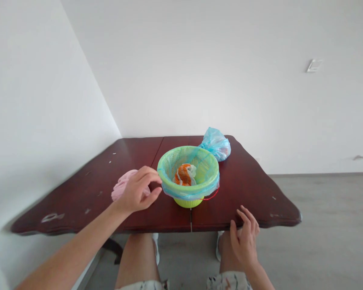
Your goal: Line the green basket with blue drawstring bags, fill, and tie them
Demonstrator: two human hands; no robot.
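Observation:
A lime-green basket [169, 155] stands on the table, lined with a thin blue plastic bag [204, 190] folded down over its rim. Inside lies a crumpled orange-and-white wrapper or tissue [184, 175]. Beside the basket's left rim is my left hand [140, 188], its fingers bent and the thumb apart from them; whether the fingertips touch the rim I cannot tell. Behind that hand, a bunched pink cloth [121, 187] is partly hidden. My right hand [245, 233] is at the table's front edge, fingers spread, holding nothing.
A knotted blue plastic bag [216, 144] with something inside sits behind the basket. A red string [211, 196] hangs at the basket's right. The dark red wooden table [248, 181] has a wavy edge and meets the white walls at the back and left.

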